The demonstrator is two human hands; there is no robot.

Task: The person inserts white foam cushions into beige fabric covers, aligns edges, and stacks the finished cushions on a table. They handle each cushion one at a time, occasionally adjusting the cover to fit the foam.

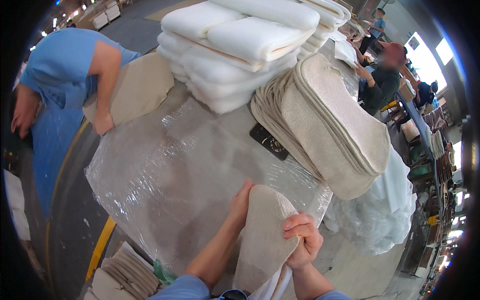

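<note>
Beige cover (265,227) by near table (200,165) edge. Right hand (304,239) clenched on cover's side; left hand (242,199) opposite, fingers hidden, can't tell grip. Uneven pull might twist cover, bunch white padding (281,285).

At the near edge of the counter (150,165), a fabric cover (265,225) is between the left fingers (246,188) and the right fingers (301,224). Behind it, toward the far side, rises a padding pile (240,50); right of that and nearer lies a cover stack (335,120), a phone (267,141) at its left edge. A flat piece (142,85) lies far left, a co-worker's hand (103,123) at its near edge. Plastic sheeting (375,215) bulges beyond the right edge.
</note>
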